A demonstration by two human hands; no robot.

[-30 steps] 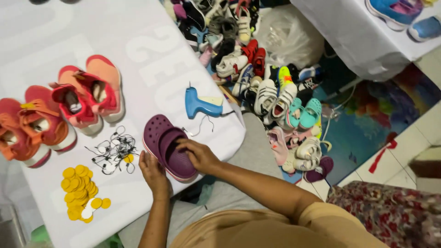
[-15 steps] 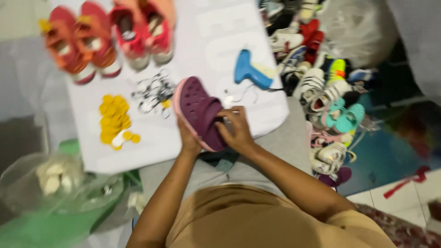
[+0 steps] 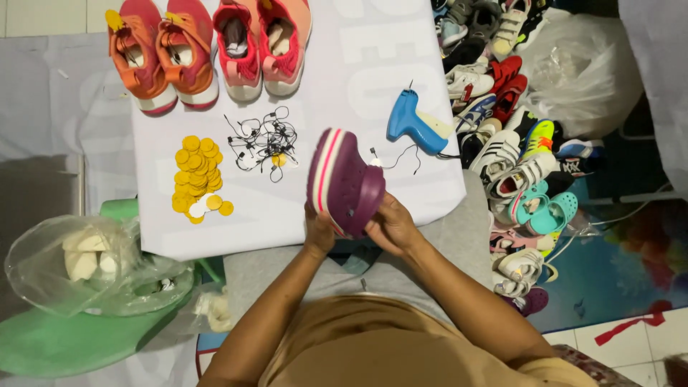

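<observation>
Two bare hands hold one purple foam clog with a pink and white sole stripe (image 3: 345, 182), lifted and tilted on its side above the near edge of the white table sheet (image 3: 344, 79). The left hand (image 3: 317, 233) cups it from below at seven o'clock; the right hand (image 3: 390, 223) wraps its heel at five o'clock. At ten o'clock of the clog lies a tangle of black string tags (image 3: 264, 138), and at nine o'clock a heap of round yellow tags (image 3: 196, 178). A blue plastic tagging gun (image 3: 417, 123) rests at two o'clock. A pile of mixed children's shoes (image 3: 516, 150) fills the floor at three o'clock.
</observation>
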